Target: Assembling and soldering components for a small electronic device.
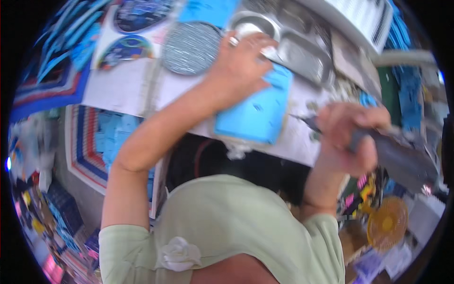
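- Your left hand (241, 61) lies with fingers spread flat on the blue sheet (255, 111), which sits on the worktop (127, 87).
- Your right hand (347, 137) has its fingers curled tight around a dark tool (397, 154), held just right of the sheet.
- A round grey disc (191, 47) lies beside your left hand.

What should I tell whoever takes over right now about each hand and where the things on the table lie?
Left hand: pressed flat on the far end of the light-blue rectangular sheet, holding it against the white tabletop; a ring on one finger.
Right hand: fist shut round the dark grey handle of a tool, its thin point aimed at the sheet's right edge, not yet touching.
Nearby: a round grey textured disc left of the left hand, metal trays behind it.
Done: sheet laid and pinned. Left: the tool has not met the sheet; whether the sheet bears any cuts cannot be told.
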`<action>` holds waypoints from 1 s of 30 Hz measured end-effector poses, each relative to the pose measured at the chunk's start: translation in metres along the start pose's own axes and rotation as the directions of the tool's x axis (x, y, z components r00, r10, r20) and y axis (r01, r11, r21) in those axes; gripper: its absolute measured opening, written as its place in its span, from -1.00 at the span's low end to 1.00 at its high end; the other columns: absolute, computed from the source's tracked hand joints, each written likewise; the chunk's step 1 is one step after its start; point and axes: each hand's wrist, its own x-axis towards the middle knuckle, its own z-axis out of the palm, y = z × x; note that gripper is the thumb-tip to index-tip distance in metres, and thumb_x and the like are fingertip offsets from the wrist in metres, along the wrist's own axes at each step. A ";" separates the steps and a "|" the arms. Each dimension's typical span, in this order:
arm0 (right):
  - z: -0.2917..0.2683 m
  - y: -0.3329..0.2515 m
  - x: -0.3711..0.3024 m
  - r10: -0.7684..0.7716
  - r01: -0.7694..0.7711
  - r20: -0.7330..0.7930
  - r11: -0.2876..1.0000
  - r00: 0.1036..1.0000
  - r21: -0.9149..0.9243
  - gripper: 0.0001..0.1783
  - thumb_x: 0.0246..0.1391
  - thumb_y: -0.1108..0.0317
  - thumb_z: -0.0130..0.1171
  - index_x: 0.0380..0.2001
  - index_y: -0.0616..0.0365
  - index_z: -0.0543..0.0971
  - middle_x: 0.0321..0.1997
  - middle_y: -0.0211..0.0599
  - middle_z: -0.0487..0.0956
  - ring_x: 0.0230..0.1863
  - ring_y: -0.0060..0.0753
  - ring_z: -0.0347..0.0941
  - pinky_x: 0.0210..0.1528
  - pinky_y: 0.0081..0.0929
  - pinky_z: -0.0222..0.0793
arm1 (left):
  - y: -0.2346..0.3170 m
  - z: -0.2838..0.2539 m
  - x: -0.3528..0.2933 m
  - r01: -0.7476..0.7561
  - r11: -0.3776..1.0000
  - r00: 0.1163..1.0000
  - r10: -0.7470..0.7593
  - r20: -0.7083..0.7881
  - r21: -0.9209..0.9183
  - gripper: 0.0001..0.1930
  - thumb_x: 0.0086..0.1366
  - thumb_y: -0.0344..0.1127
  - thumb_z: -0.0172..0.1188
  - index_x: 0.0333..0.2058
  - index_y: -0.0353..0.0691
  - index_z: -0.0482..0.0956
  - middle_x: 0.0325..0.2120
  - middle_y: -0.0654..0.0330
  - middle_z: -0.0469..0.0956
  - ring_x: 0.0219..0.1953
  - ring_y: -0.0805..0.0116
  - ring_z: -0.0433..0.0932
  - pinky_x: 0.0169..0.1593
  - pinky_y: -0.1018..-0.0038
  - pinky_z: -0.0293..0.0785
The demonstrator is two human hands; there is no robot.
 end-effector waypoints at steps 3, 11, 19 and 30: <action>-0.011 -0.033 0.028 -0.066 0.071 0.045 0.990 0.997 -0.119 -0.63 0.23 0.11 0.19 -0.13 0.17 0.39 -0.65 -0.45 0.37 -0.68 -0.49 0.25 -0.51 -0.42 0.23 | -0.017 -0.056 -0.042 0.011 0.891 0.921 -0.186 -0.343 -0.454 -0.59 0.05 -0.31 0.50 -0.13 -0.21 0.57 0.20 -0.05 0.47 0.23 -0.04 0.47 0.28 0.02 0.37; -0.029 -0.001 0.035 0.031 -0.030 -0.053 0.999 0.998 0.017 -0.67 0.25 0.14 0.12 -0.11 0.15 0.40 -0.65 -0.50 0.31 -0.67 -0.57 0.21 -0.46 -0.48 0.19 | -0.056 -0.015 -0.527 0.551 -0.380 -0.688 -0.710 -0.147 -0.742 -0.55 0.37 -0.12 0.27 0.01 -0.41 0.47 -0.16 0.05 0.50 -0.04 0.22 0.51 0.11 0.31 0.45; -0.024 0.012 0.051 0.070 -0.075 -0.087 0.995 0.994 -0.060 -0.65 0.22 0.15 0.18 -0.13 0.17 0.39 -0.66 -0.48 0.30 -0.69 -0.58 0.20 -0.47 -0.50 0.22 | -0.083 -0.100 -0.295 0.829 0.553 0.405 -0.697 -0.592 -0.083 -0.60 0.23 -0.41 0.33 0.05 -0.33 0.57 0.13 -0.11 0.47 0.16 -0.07 0.48 0.26 0.14 0.37; -0.034 0.004 0.040 0.099 -0.144 -0.246 0.975 0.964 -0.171 -0.61 0.21 0.12 0.22 -0.17 0.16 0.33 -0.66 -0.50 0.30 -0.73 -0.63 0.16 -0.58 -0.62 0.14 | -0.443 -0.285 -0.038 0.879 0.282 0.451 -0.229 -0.863 0.385 -0.67 0.21 -0.09 0.32 -0.13 -0.13 0.65 0.01 0.06 0.54 0.09 0.02 0.48 0.12 -0.03 0.41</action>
